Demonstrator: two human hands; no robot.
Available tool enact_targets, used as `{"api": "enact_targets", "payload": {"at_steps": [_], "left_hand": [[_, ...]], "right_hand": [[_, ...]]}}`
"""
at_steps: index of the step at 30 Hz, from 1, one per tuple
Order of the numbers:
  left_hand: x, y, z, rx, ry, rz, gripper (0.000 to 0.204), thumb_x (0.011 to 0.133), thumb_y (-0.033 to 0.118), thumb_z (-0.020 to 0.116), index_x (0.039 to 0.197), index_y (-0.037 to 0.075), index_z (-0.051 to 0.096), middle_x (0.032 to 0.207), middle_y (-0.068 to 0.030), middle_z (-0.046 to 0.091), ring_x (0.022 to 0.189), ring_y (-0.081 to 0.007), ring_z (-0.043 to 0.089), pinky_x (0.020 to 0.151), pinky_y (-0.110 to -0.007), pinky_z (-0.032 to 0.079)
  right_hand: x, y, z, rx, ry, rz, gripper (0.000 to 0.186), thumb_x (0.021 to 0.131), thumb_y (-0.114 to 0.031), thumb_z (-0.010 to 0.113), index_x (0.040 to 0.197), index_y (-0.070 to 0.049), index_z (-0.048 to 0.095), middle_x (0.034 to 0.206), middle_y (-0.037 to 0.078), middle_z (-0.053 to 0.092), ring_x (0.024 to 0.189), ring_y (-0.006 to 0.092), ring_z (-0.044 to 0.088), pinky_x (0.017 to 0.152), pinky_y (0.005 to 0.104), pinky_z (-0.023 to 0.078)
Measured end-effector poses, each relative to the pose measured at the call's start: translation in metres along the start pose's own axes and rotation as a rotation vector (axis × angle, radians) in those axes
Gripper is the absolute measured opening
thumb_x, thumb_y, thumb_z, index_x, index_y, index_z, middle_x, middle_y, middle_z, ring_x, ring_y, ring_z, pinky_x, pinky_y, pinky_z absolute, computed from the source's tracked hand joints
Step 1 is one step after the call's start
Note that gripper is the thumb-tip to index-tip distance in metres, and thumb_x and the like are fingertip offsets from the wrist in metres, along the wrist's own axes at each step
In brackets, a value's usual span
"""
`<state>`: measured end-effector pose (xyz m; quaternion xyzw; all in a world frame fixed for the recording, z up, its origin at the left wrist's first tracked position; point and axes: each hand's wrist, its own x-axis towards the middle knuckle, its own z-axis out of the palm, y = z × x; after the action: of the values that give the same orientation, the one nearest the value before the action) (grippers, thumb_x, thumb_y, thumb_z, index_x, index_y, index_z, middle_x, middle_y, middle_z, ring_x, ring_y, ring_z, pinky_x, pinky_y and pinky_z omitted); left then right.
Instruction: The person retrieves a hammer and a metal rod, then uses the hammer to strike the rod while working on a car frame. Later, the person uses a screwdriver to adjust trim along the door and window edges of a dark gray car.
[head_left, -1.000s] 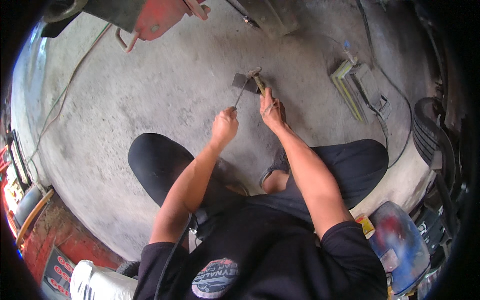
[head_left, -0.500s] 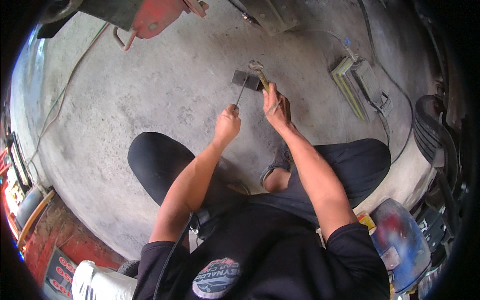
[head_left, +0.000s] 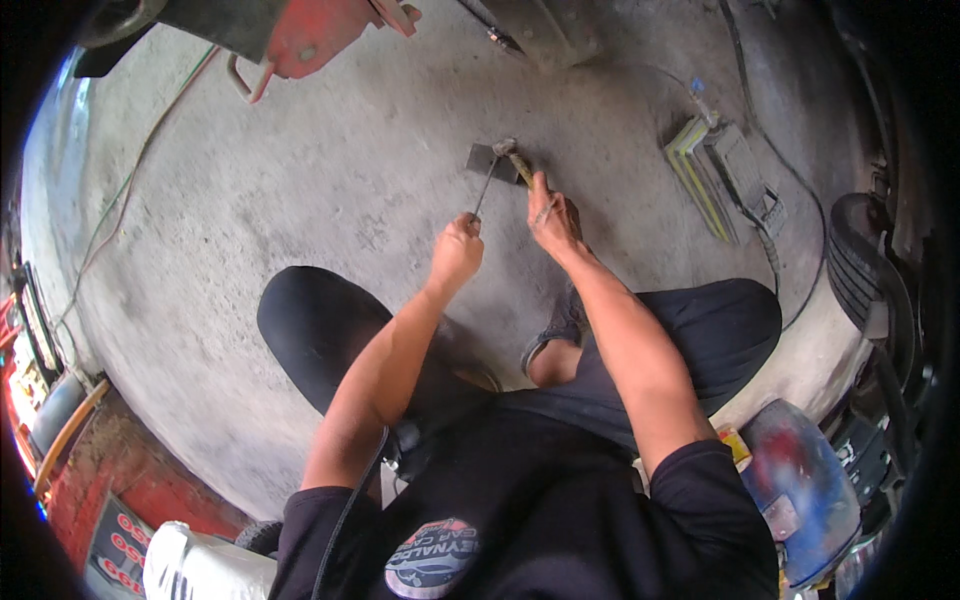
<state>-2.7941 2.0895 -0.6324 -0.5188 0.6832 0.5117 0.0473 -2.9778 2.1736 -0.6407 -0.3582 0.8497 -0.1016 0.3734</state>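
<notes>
On the concrete floor in front of me lies a small dark rectangular metal block (head_left: 480, 157). My left hand (head_left: 457, 253) is closed around the near end of a thin metal rod (head_left: 485, 192), whose far end slants up to the block. In my right hand (head_left: 554, 220) is a hammer (head_left: 522, 166), gripped by its handle. Its head is over the block, right at the rod's far end; whether head and rod touch I cannot tell.
A grey box-like device with yellow-green edging (head_left: 697, 178) stands at right, a dark cable (head_left: 812, 190) beyond it. Farther right is a tire (head_left: 855, 262). A red metal part (head_left: 320, 38) hangs at the top. Hoses (head_left: 130, 180) run along the left floor.
The hammer head has come down and nearer, onto the rod's far end. My left hand and the rod have barely shifted; the block stays in place.
</notes>
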Motion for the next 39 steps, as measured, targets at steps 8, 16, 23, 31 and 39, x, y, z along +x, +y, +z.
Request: {"api": "enact_targets", "payload": {"at_steps": [8,16,23,31,39], "left_hand": [[-0.003,0.008,-0.006,-0.044,-0.055,-0.060,0.029,0.099,0.020,0.050,0.113,0.000,0.066,0.099,-0.0292,0.068,0.103,-0.0471,0.063,0.088,-0.050,0.049],[-0.001,0.007,-0.008,-0.019,-0.059,-0.032,0.028,0.099,0.019,0.050,0.114,0.000,0.065,0.096,-0.0299,0.067,0.099,-0.0479,0.063,0.084,-0.050,0.049],[-0.003,0.008,-0.005,-0.057,-0.014,0.007,0.026,0.099,0.019,0.050,0.110,-0.001,0.063,0.093,-0.0301,0.066,0.095,-0.0495,0.063,0.082,-0.051,0.048],[-0.002,0.009,-0.003,-0.052,-0.007,0.005,0.026,0.100,0.019,0.050,0.108,-0.002,0.062,0.091,-0.0318,0.065,0.095,-0.0505,0.062,0.080,-0.052,0.048],[0.003,0.002,0.001,-0.076,-0.065,-0.012,0.027,0.101,0.021,0.051,0.108,-0.003,0.062,0.091,-0.0302,0.066,0.092,-0.0494,0.064,0.079,-0.049,0.049]], "right_hand": [[-0.001,0.007,0.014,-0.107,0.203,-0.178,0.020,0.101,-0.014,0.048,0.115,-0.005,0.038,0.085,0.029,0.066,0.081,0.0478,0.066,0.066,0.0549,0.050],[-0.004,0.000,0.011,0.004,0.371,-0.261,0.021,0.102,-0.014,0.051,0.114,-0.005,0.037,0.080,0.025,0.066,0.078,0.0461,0.066,0.061,0.0540,0.048],[0.000,-0.001,0.002,-0.042,0.294,-0.226,0.020,0.103,-0.015,0.051,0.112,-0.004,0.037,0.080,0.024,0.065,0.076,0.0474,0.066,0.061,0.0541,0.049],[0.000,-0.011,-0.019,-0.126,0.071,-0.088,0.017,0.103,-0.016,0.048,0.112,-0.004,0.041,0.085,0.029,0.067,0.082,0.0481,0.067,0.067,0.0543,0.052],[-0.006,-0.006,-0.002,-0.066,0.123,-0.100,0.020,0.105,-0.020,0.050,0.113,-0.005,0.039,0.074,0.024,0.064,0.075,0.0462,0.066,0.060,0.0533,0.046]]}}
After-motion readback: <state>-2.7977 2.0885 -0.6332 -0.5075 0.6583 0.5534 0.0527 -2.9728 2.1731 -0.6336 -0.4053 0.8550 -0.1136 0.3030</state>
